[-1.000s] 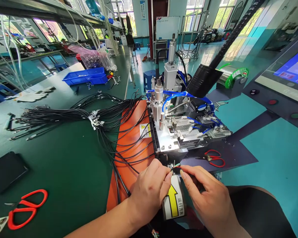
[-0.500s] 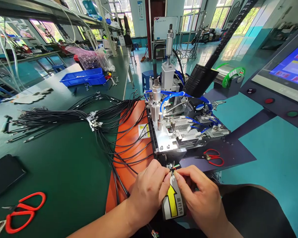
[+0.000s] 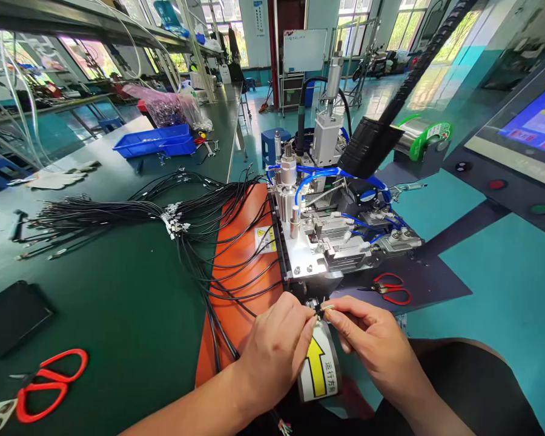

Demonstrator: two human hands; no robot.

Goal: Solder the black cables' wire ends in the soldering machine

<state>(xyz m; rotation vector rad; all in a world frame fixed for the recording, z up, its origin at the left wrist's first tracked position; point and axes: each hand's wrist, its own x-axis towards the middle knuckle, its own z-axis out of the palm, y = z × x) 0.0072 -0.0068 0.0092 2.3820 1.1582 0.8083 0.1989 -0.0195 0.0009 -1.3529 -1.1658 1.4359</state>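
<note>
Blue tray (image 3: 157,145) on the far part of the tabletop (image 3: 136,297), short of its right edge; contents too small to make out. Pinkish bag (image 3: 157,109) just behind the tray, full of dark pieces. Left hand (image 3: 279,345) pinching a black cable end (image 3: 317,309), thumb against forefinger. Right hand (image 3: 375,339) pinching thin wires (image 3: 328,307) at its tip, partly hidden. Cable end is at the front edge of the machine (image 3: 304,242). Cable bundle (image 3: 102,212) lies mid-tabletop, strands crossing the right edge onto an orange panel (image 3: 249,209). Green surface runs from bundle to near-left scissors (image 3: 49,386). Blue-green floor (image 3: 504,303) beyond the dark plate's (image 3: 436,290) right corner.
</note>
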